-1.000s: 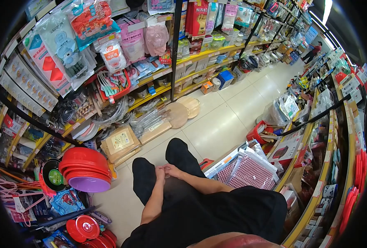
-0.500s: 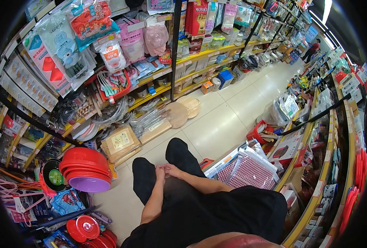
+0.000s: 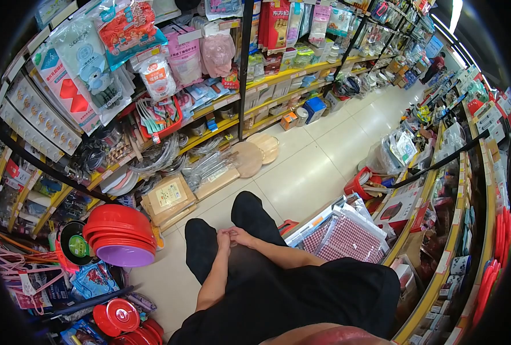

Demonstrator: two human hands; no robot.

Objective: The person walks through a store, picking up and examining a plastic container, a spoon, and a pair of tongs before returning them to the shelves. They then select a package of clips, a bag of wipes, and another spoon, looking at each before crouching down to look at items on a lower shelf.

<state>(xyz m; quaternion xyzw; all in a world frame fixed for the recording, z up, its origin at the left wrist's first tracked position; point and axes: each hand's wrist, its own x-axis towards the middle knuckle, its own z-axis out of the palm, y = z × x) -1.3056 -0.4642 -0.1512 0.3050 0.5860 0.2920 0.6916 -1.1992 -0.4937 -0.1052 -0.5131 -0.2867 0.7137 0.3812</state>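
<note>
My left hand (image 3: 224,238) and my right hand (image 3: 241,236) meet between my knees, with their fingers touching one another. The fingers of both are curled in; whatever may lie between them is too small to make out. Beneath them are my legs in black trousers (image 3: 250,214). A stack of red basins (image 3: 120,227) with a purple one (image 3: 124,256) stands to the left of my knees. Packs of red checked cloth (image 3: 350,238) lie to the right of my legs.
Shelves with a yellow edge (image 3: 301,73) line the left side. Wooden boards (image 3: 169,195) lean at their foot. A red bucket (image 3: 359,183) stands right of the tiled aisle (image 3: 301,167). A person (image 3: 435,68) is far down the aisle.
The distant person has shifted slightly. My hands have stayed in place.
</note>
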